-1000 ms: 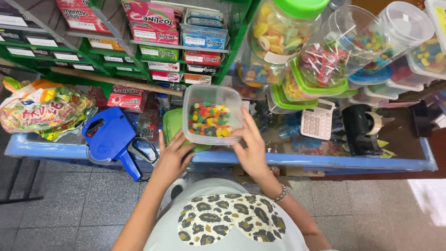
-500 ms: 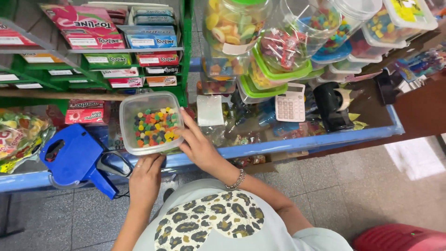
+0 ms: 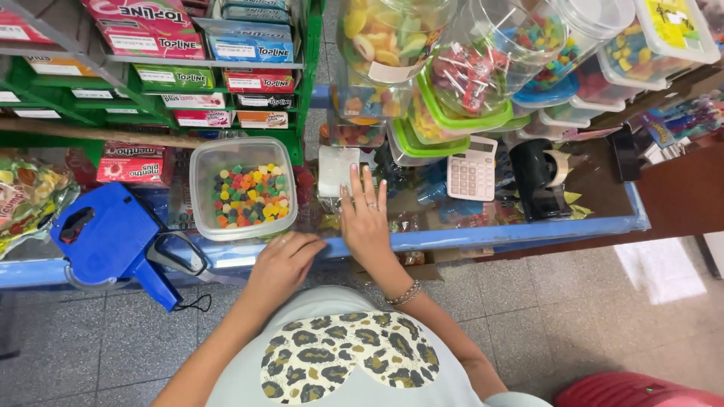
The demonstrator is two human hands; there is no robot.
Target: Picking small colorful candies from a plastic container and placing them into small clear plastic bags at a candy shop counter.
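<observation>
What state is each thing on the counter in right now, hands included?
Clear square plastic tub of coloured candies: lidless, upright on the counter, partly filled.
Left hand: empty, resting at the counter edge, apart from the tub.
Right hand: flat, fingers spread, holding nothing.
Blue price-label gun: lying on its side.
White calculator: lying face up.

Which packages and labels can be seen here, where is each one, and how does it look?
Flat boxes: top-left rack, red, blue and green.
White price labels: along the green rack's shelf edges.
Red packet: left of the clear candy tub.
Yellow label: on a tub lid, top right.
</observation>
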